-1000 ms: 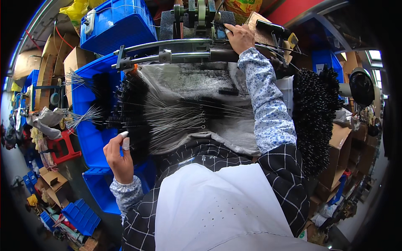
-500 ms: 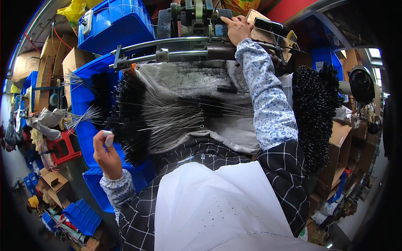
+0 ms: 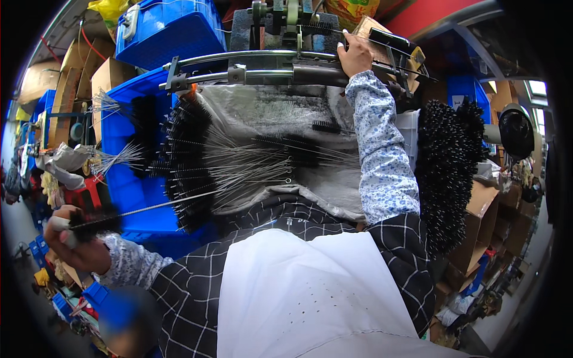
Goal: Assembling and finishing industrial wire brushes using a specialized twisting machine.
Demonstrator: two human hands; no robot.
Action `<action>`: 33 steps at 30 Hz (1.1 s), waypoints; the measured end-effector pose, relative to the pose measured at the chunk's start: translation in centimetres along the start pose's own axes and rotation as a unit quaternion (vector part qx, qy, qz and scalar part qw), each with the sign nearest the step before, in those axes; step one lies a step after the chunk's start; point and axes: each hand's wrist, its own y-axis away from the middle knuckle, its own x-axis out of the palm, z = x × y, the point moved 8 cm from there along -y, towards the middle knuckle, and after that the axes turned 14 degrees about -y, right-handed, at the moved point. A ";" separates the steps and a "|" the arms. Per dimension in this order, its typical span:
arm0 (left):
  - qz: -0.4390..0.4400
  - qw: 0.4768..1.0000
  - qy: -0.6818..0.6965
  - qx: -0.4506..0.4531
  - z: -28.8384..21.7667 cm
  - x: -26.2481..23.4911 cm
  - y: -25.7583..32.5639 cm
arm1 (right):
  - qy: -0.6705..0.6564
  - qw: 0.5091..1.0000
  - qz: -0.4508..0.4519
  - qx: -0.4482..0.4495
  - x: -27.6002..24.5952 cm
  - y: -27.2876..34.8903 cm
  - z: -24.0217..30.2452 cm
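Observation:
My left hand (image 3: 74, 238), with white wraps on its fingers, is closed on a wire brush (image 3: 98, 221) at the far left. The brush's black bristles are blurred beside the fingers, and its twisted stem reaches right to a small end loop over my lap. At the machine (image 3: 290, 27), my right hand (image 3: 356, 56) pinches another wire brush (image 3: 318, 28) between thumb and finger. Its bristles lie left of the fingertips, by the rollers. Several black wire brushes (image 3: 191, 158) lie on a grey cloth (image 3: 262, 110) over my lap, stems pointing right.
Bristle ends of a large brush pile (image 3: 450, 173) stand right of my forearm. A metal rail (image 3: 262, 76) crosses before the machine. Blue bins (image 3: 170, 36) are at the left, one holding brushes. Cardboard boxes (image 3: 482, 197) and a black round lamp or fan (image 3: 517, 128) stand right.
My left hand has swung outward and down to the left and now holds a wire brush drawn out across the pile. My right hand has shifted slightly right at the machine.

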 end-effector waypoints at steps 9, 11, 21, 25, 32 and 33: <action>-0.162 0.918 -0.359 0.052 1.7 -9.8 1.2 | -0.012 0.999 -0.015 -0.038 1.7 0.0 3.3; -0.121 0.848 -0.506 0.101 0.3 -7.4 2.1 | -0.004 0.999 -0.008 -0.036 2.2 0.1 4.4; -0.081 0.966 0.067 -0.234 3.5 3.1 3.6 | 0.015 0.999 0.037 0.007 4.8 0.6 9.2; -0.035 0.963 0.137 -0.228 3.3 5.9 3.6 | 0.034 0.998 0.044 0.013 3.3 0.5 6.6; 0.018 0.967 0.134 -0.216 3.6 5.4 3.7 | 0.009 0.998 0.063 -0.027 0.1 -1.2 0.7; 0.024 0.964 0.162 -0.209 2.6 6.2 3.4 | -0.044 0.992 0.119 0.010 0.2 -2.1 -0.5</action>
